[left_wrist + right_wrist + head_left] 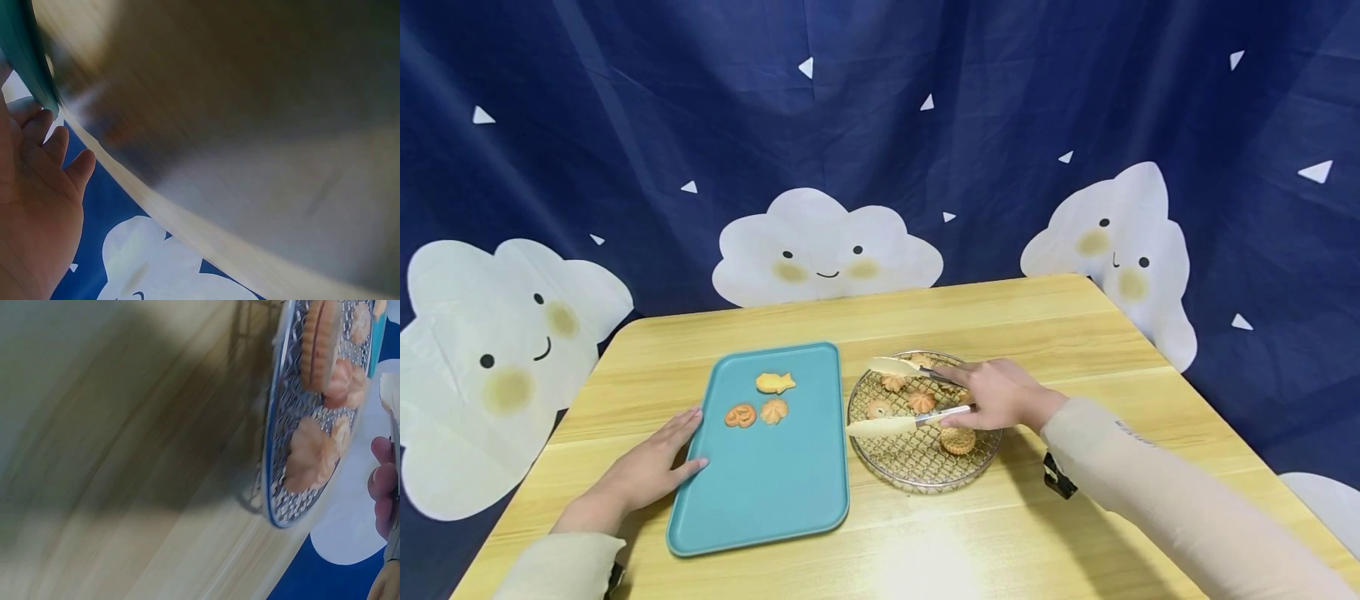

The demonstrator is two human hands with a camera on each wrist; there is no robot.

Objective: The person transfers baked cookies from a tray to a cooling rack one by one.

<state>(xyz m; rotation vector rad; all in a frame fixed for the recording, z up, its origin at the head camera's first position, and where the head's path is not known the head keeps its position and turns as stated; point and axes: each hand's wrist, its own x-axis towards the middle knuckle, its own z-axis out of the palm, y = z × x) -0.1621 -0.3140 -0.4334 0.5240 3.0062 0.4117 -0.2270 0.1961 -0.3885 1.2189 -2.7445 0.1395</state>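
My right hand [997, 394] grips a pair of tongs [883, 427] with cream-coloured tips, spread apart above a round wire rack [910, 483]. Several biscuits lie on the rack, among them a round sandwich biscuit [957, 440] and a flower-shaped biscuit [922, 402]. Nothing sits between the tong tips that I can make out. At the left, my left hand [651, 462] touches the edge of a teal tray [767, 500] with its fingers extended. The tray carries a fish-shaped biscuit [774, 382], a pretzel-shaped biscuit [741, 416] and a shell-like biscuit [774, 410].
Tray and rack stand side by side on a wooden table [1037, 333], a narrow gap between them. Behind the table hangs a dark blue curtain [880, 133] printed with white clouds. The rack stands raised on short wire legs in the right wrist view.
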